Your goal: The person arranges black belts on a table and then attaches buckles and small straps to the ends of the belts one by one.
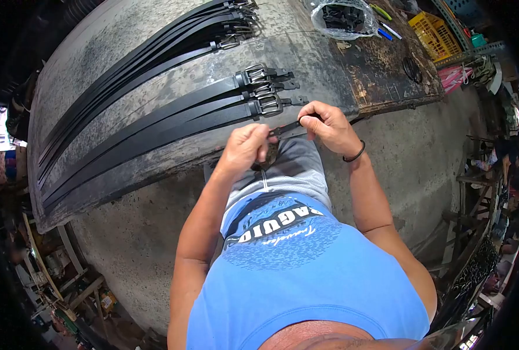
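Between my hands runs a black belt point(287, 126), held at the table's near edge. My right hand point(331, 128) is closed in a pinch on the strap, with a dark length of it showing past the hand to the right. My left hand point(246, 146) has its fingers curled in at the left end of this belt; motion blurs the fingertips, and the exact grip is hard to see. Just beyond lie several black belts point(189, 116) side by side, their metal buckles point(266, 105) pointing right, close to my hands.
Farther back on the worn table point(294, 52) lies a bundle of black belts point(154, 55). A clear plastic bag point(344, 17) of dark pieces stands near a blue marker point(384, 34). A yellow crate point(434, 35) is at the back right. Concrete floor point(405, 151) borders the table.
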Tool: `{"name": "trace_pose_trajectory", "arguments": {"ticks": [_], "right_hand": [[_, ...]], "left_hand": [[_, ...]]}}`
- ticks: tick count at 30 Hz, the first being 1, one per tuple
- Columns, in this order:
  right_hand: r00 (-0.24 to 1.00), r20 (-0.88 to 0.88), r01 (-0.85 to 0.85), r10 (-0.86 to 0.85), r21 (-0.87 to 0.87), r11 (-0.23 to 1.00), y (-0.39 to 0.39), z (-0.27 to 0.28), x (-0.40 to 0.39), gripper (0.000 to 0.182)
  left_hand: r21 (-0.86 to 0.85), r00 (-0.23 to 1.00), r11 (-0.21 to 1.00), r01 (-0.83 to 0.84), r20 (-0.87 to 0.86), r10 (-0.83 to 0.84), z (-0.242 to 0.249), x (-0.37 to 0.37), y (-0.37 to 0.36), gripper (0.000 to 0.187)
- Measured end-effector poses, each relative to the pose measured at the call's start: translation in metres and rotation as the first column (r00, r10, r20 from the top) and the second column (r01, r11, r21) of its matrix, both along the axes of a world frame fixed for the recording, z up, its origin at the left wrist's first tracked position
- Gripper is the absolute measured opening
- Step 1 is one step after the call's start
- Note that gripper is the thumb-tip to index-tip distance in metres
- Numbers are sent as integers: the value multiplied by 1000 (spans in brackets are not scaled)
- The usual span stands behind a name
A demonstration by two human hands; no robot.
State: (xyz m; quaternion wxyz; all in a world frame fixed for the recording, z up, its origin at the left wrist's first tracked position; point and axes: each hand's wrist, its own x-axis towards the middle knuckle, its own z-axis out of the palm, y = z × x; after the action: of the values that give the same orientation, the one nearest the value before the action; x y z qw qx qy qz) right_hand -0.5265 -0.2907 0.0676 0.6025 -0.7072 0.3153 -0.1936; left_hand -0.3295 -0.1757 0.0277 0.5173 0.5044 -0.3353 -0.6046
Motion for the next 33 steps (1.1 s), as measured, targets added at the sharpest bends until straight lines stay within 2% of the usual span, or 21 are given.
{"name": "trace_pose_trajectory", "arguments": {"ticks": [2,3,5,10,11,12,13,14,15,16,17,18,20,21,22,24,26,29,33], "right_hand": [[998,23,58,-60,72,996,-6,-4,-5,11],[998,21,60,-62,70,996,-8,-4,-7,11],[988,81,120,-128,101,988,-13,-3,-8,12],[990,94,91,-102,116,989,-13,-2,-3,12],[991,95,84,-97,130,988,-11,-1,-1,11],[991,98,79,-92,128,989,-10,-2,0,11],[993,98,58,-71,134,989,-9,-3,2,13],[994,99,35,-49,141,989,-8,-3,3,15],[995,92,27,-42,151,988,-7,-3,4,15],[995,94,24,-39,151,988,-8,-5,5,15],[993,114,23,-41,154,988,-10,-8,3,15],[990,134,26,-47,155,988,-12,-9,2,15],[988,143,32,-62,207,978,-12,-9,1,15],[986,151,28,-70,264,964,-11,-9,1,16],[986,152,31,-74,265,964,-13,-11,-1,16],[981,162,48,-106,328,943,-16,-14,-2,17],[983,153,54,-106,311,949,-16,-14,0,17],[982,154,63,-108,271,961,-16,-12,4,17],[979,151,94,-138,269,959,-16,-8,7,17]], "left_hand": [[18,995,995,-98,-24,99,2,5,7,30],[17,995,995,-97,-26,97,-1,10,9,30],[3,982,982,-188,25,188,-12,20,13,29],[-12,954,966,-259,154,258,-17,10,3,29],[-256,896,911,-322,228,381,-24,4,-6,33],[-487,818,804,-341,267,509,-21,-2,-16,36],[-608,768,737,-297,307,562,-18,-6,-24,32],[-608,764,735,-300,309,567,-13,-4,-23,32],[-334,881,935,-121,397,256,1,-2,-22,28],[-30,923,994,104,376,-85,11,-1,-22,24],[31,941,987,157,299,-159,17,1,-24,20],[28,940,987,161,299,-162,15,3,-23,20],[-129,971,971,203,-105,-217,8,5,-19,22],[-94,954,984,155,-244,-173,6,3,-15,26],[-92,954,983,158,-244,-176,5,5,-13,26],[-68,892,992,106,-435,-126,3,13,-9,31],[-84,911,991,102,-393,-127,-7,17,-11,30],[-18,936,997,76,-344,-78,-12,20,-15,27],[-57,880,996,71,-466,-90,-5,22,-18,26]]}}
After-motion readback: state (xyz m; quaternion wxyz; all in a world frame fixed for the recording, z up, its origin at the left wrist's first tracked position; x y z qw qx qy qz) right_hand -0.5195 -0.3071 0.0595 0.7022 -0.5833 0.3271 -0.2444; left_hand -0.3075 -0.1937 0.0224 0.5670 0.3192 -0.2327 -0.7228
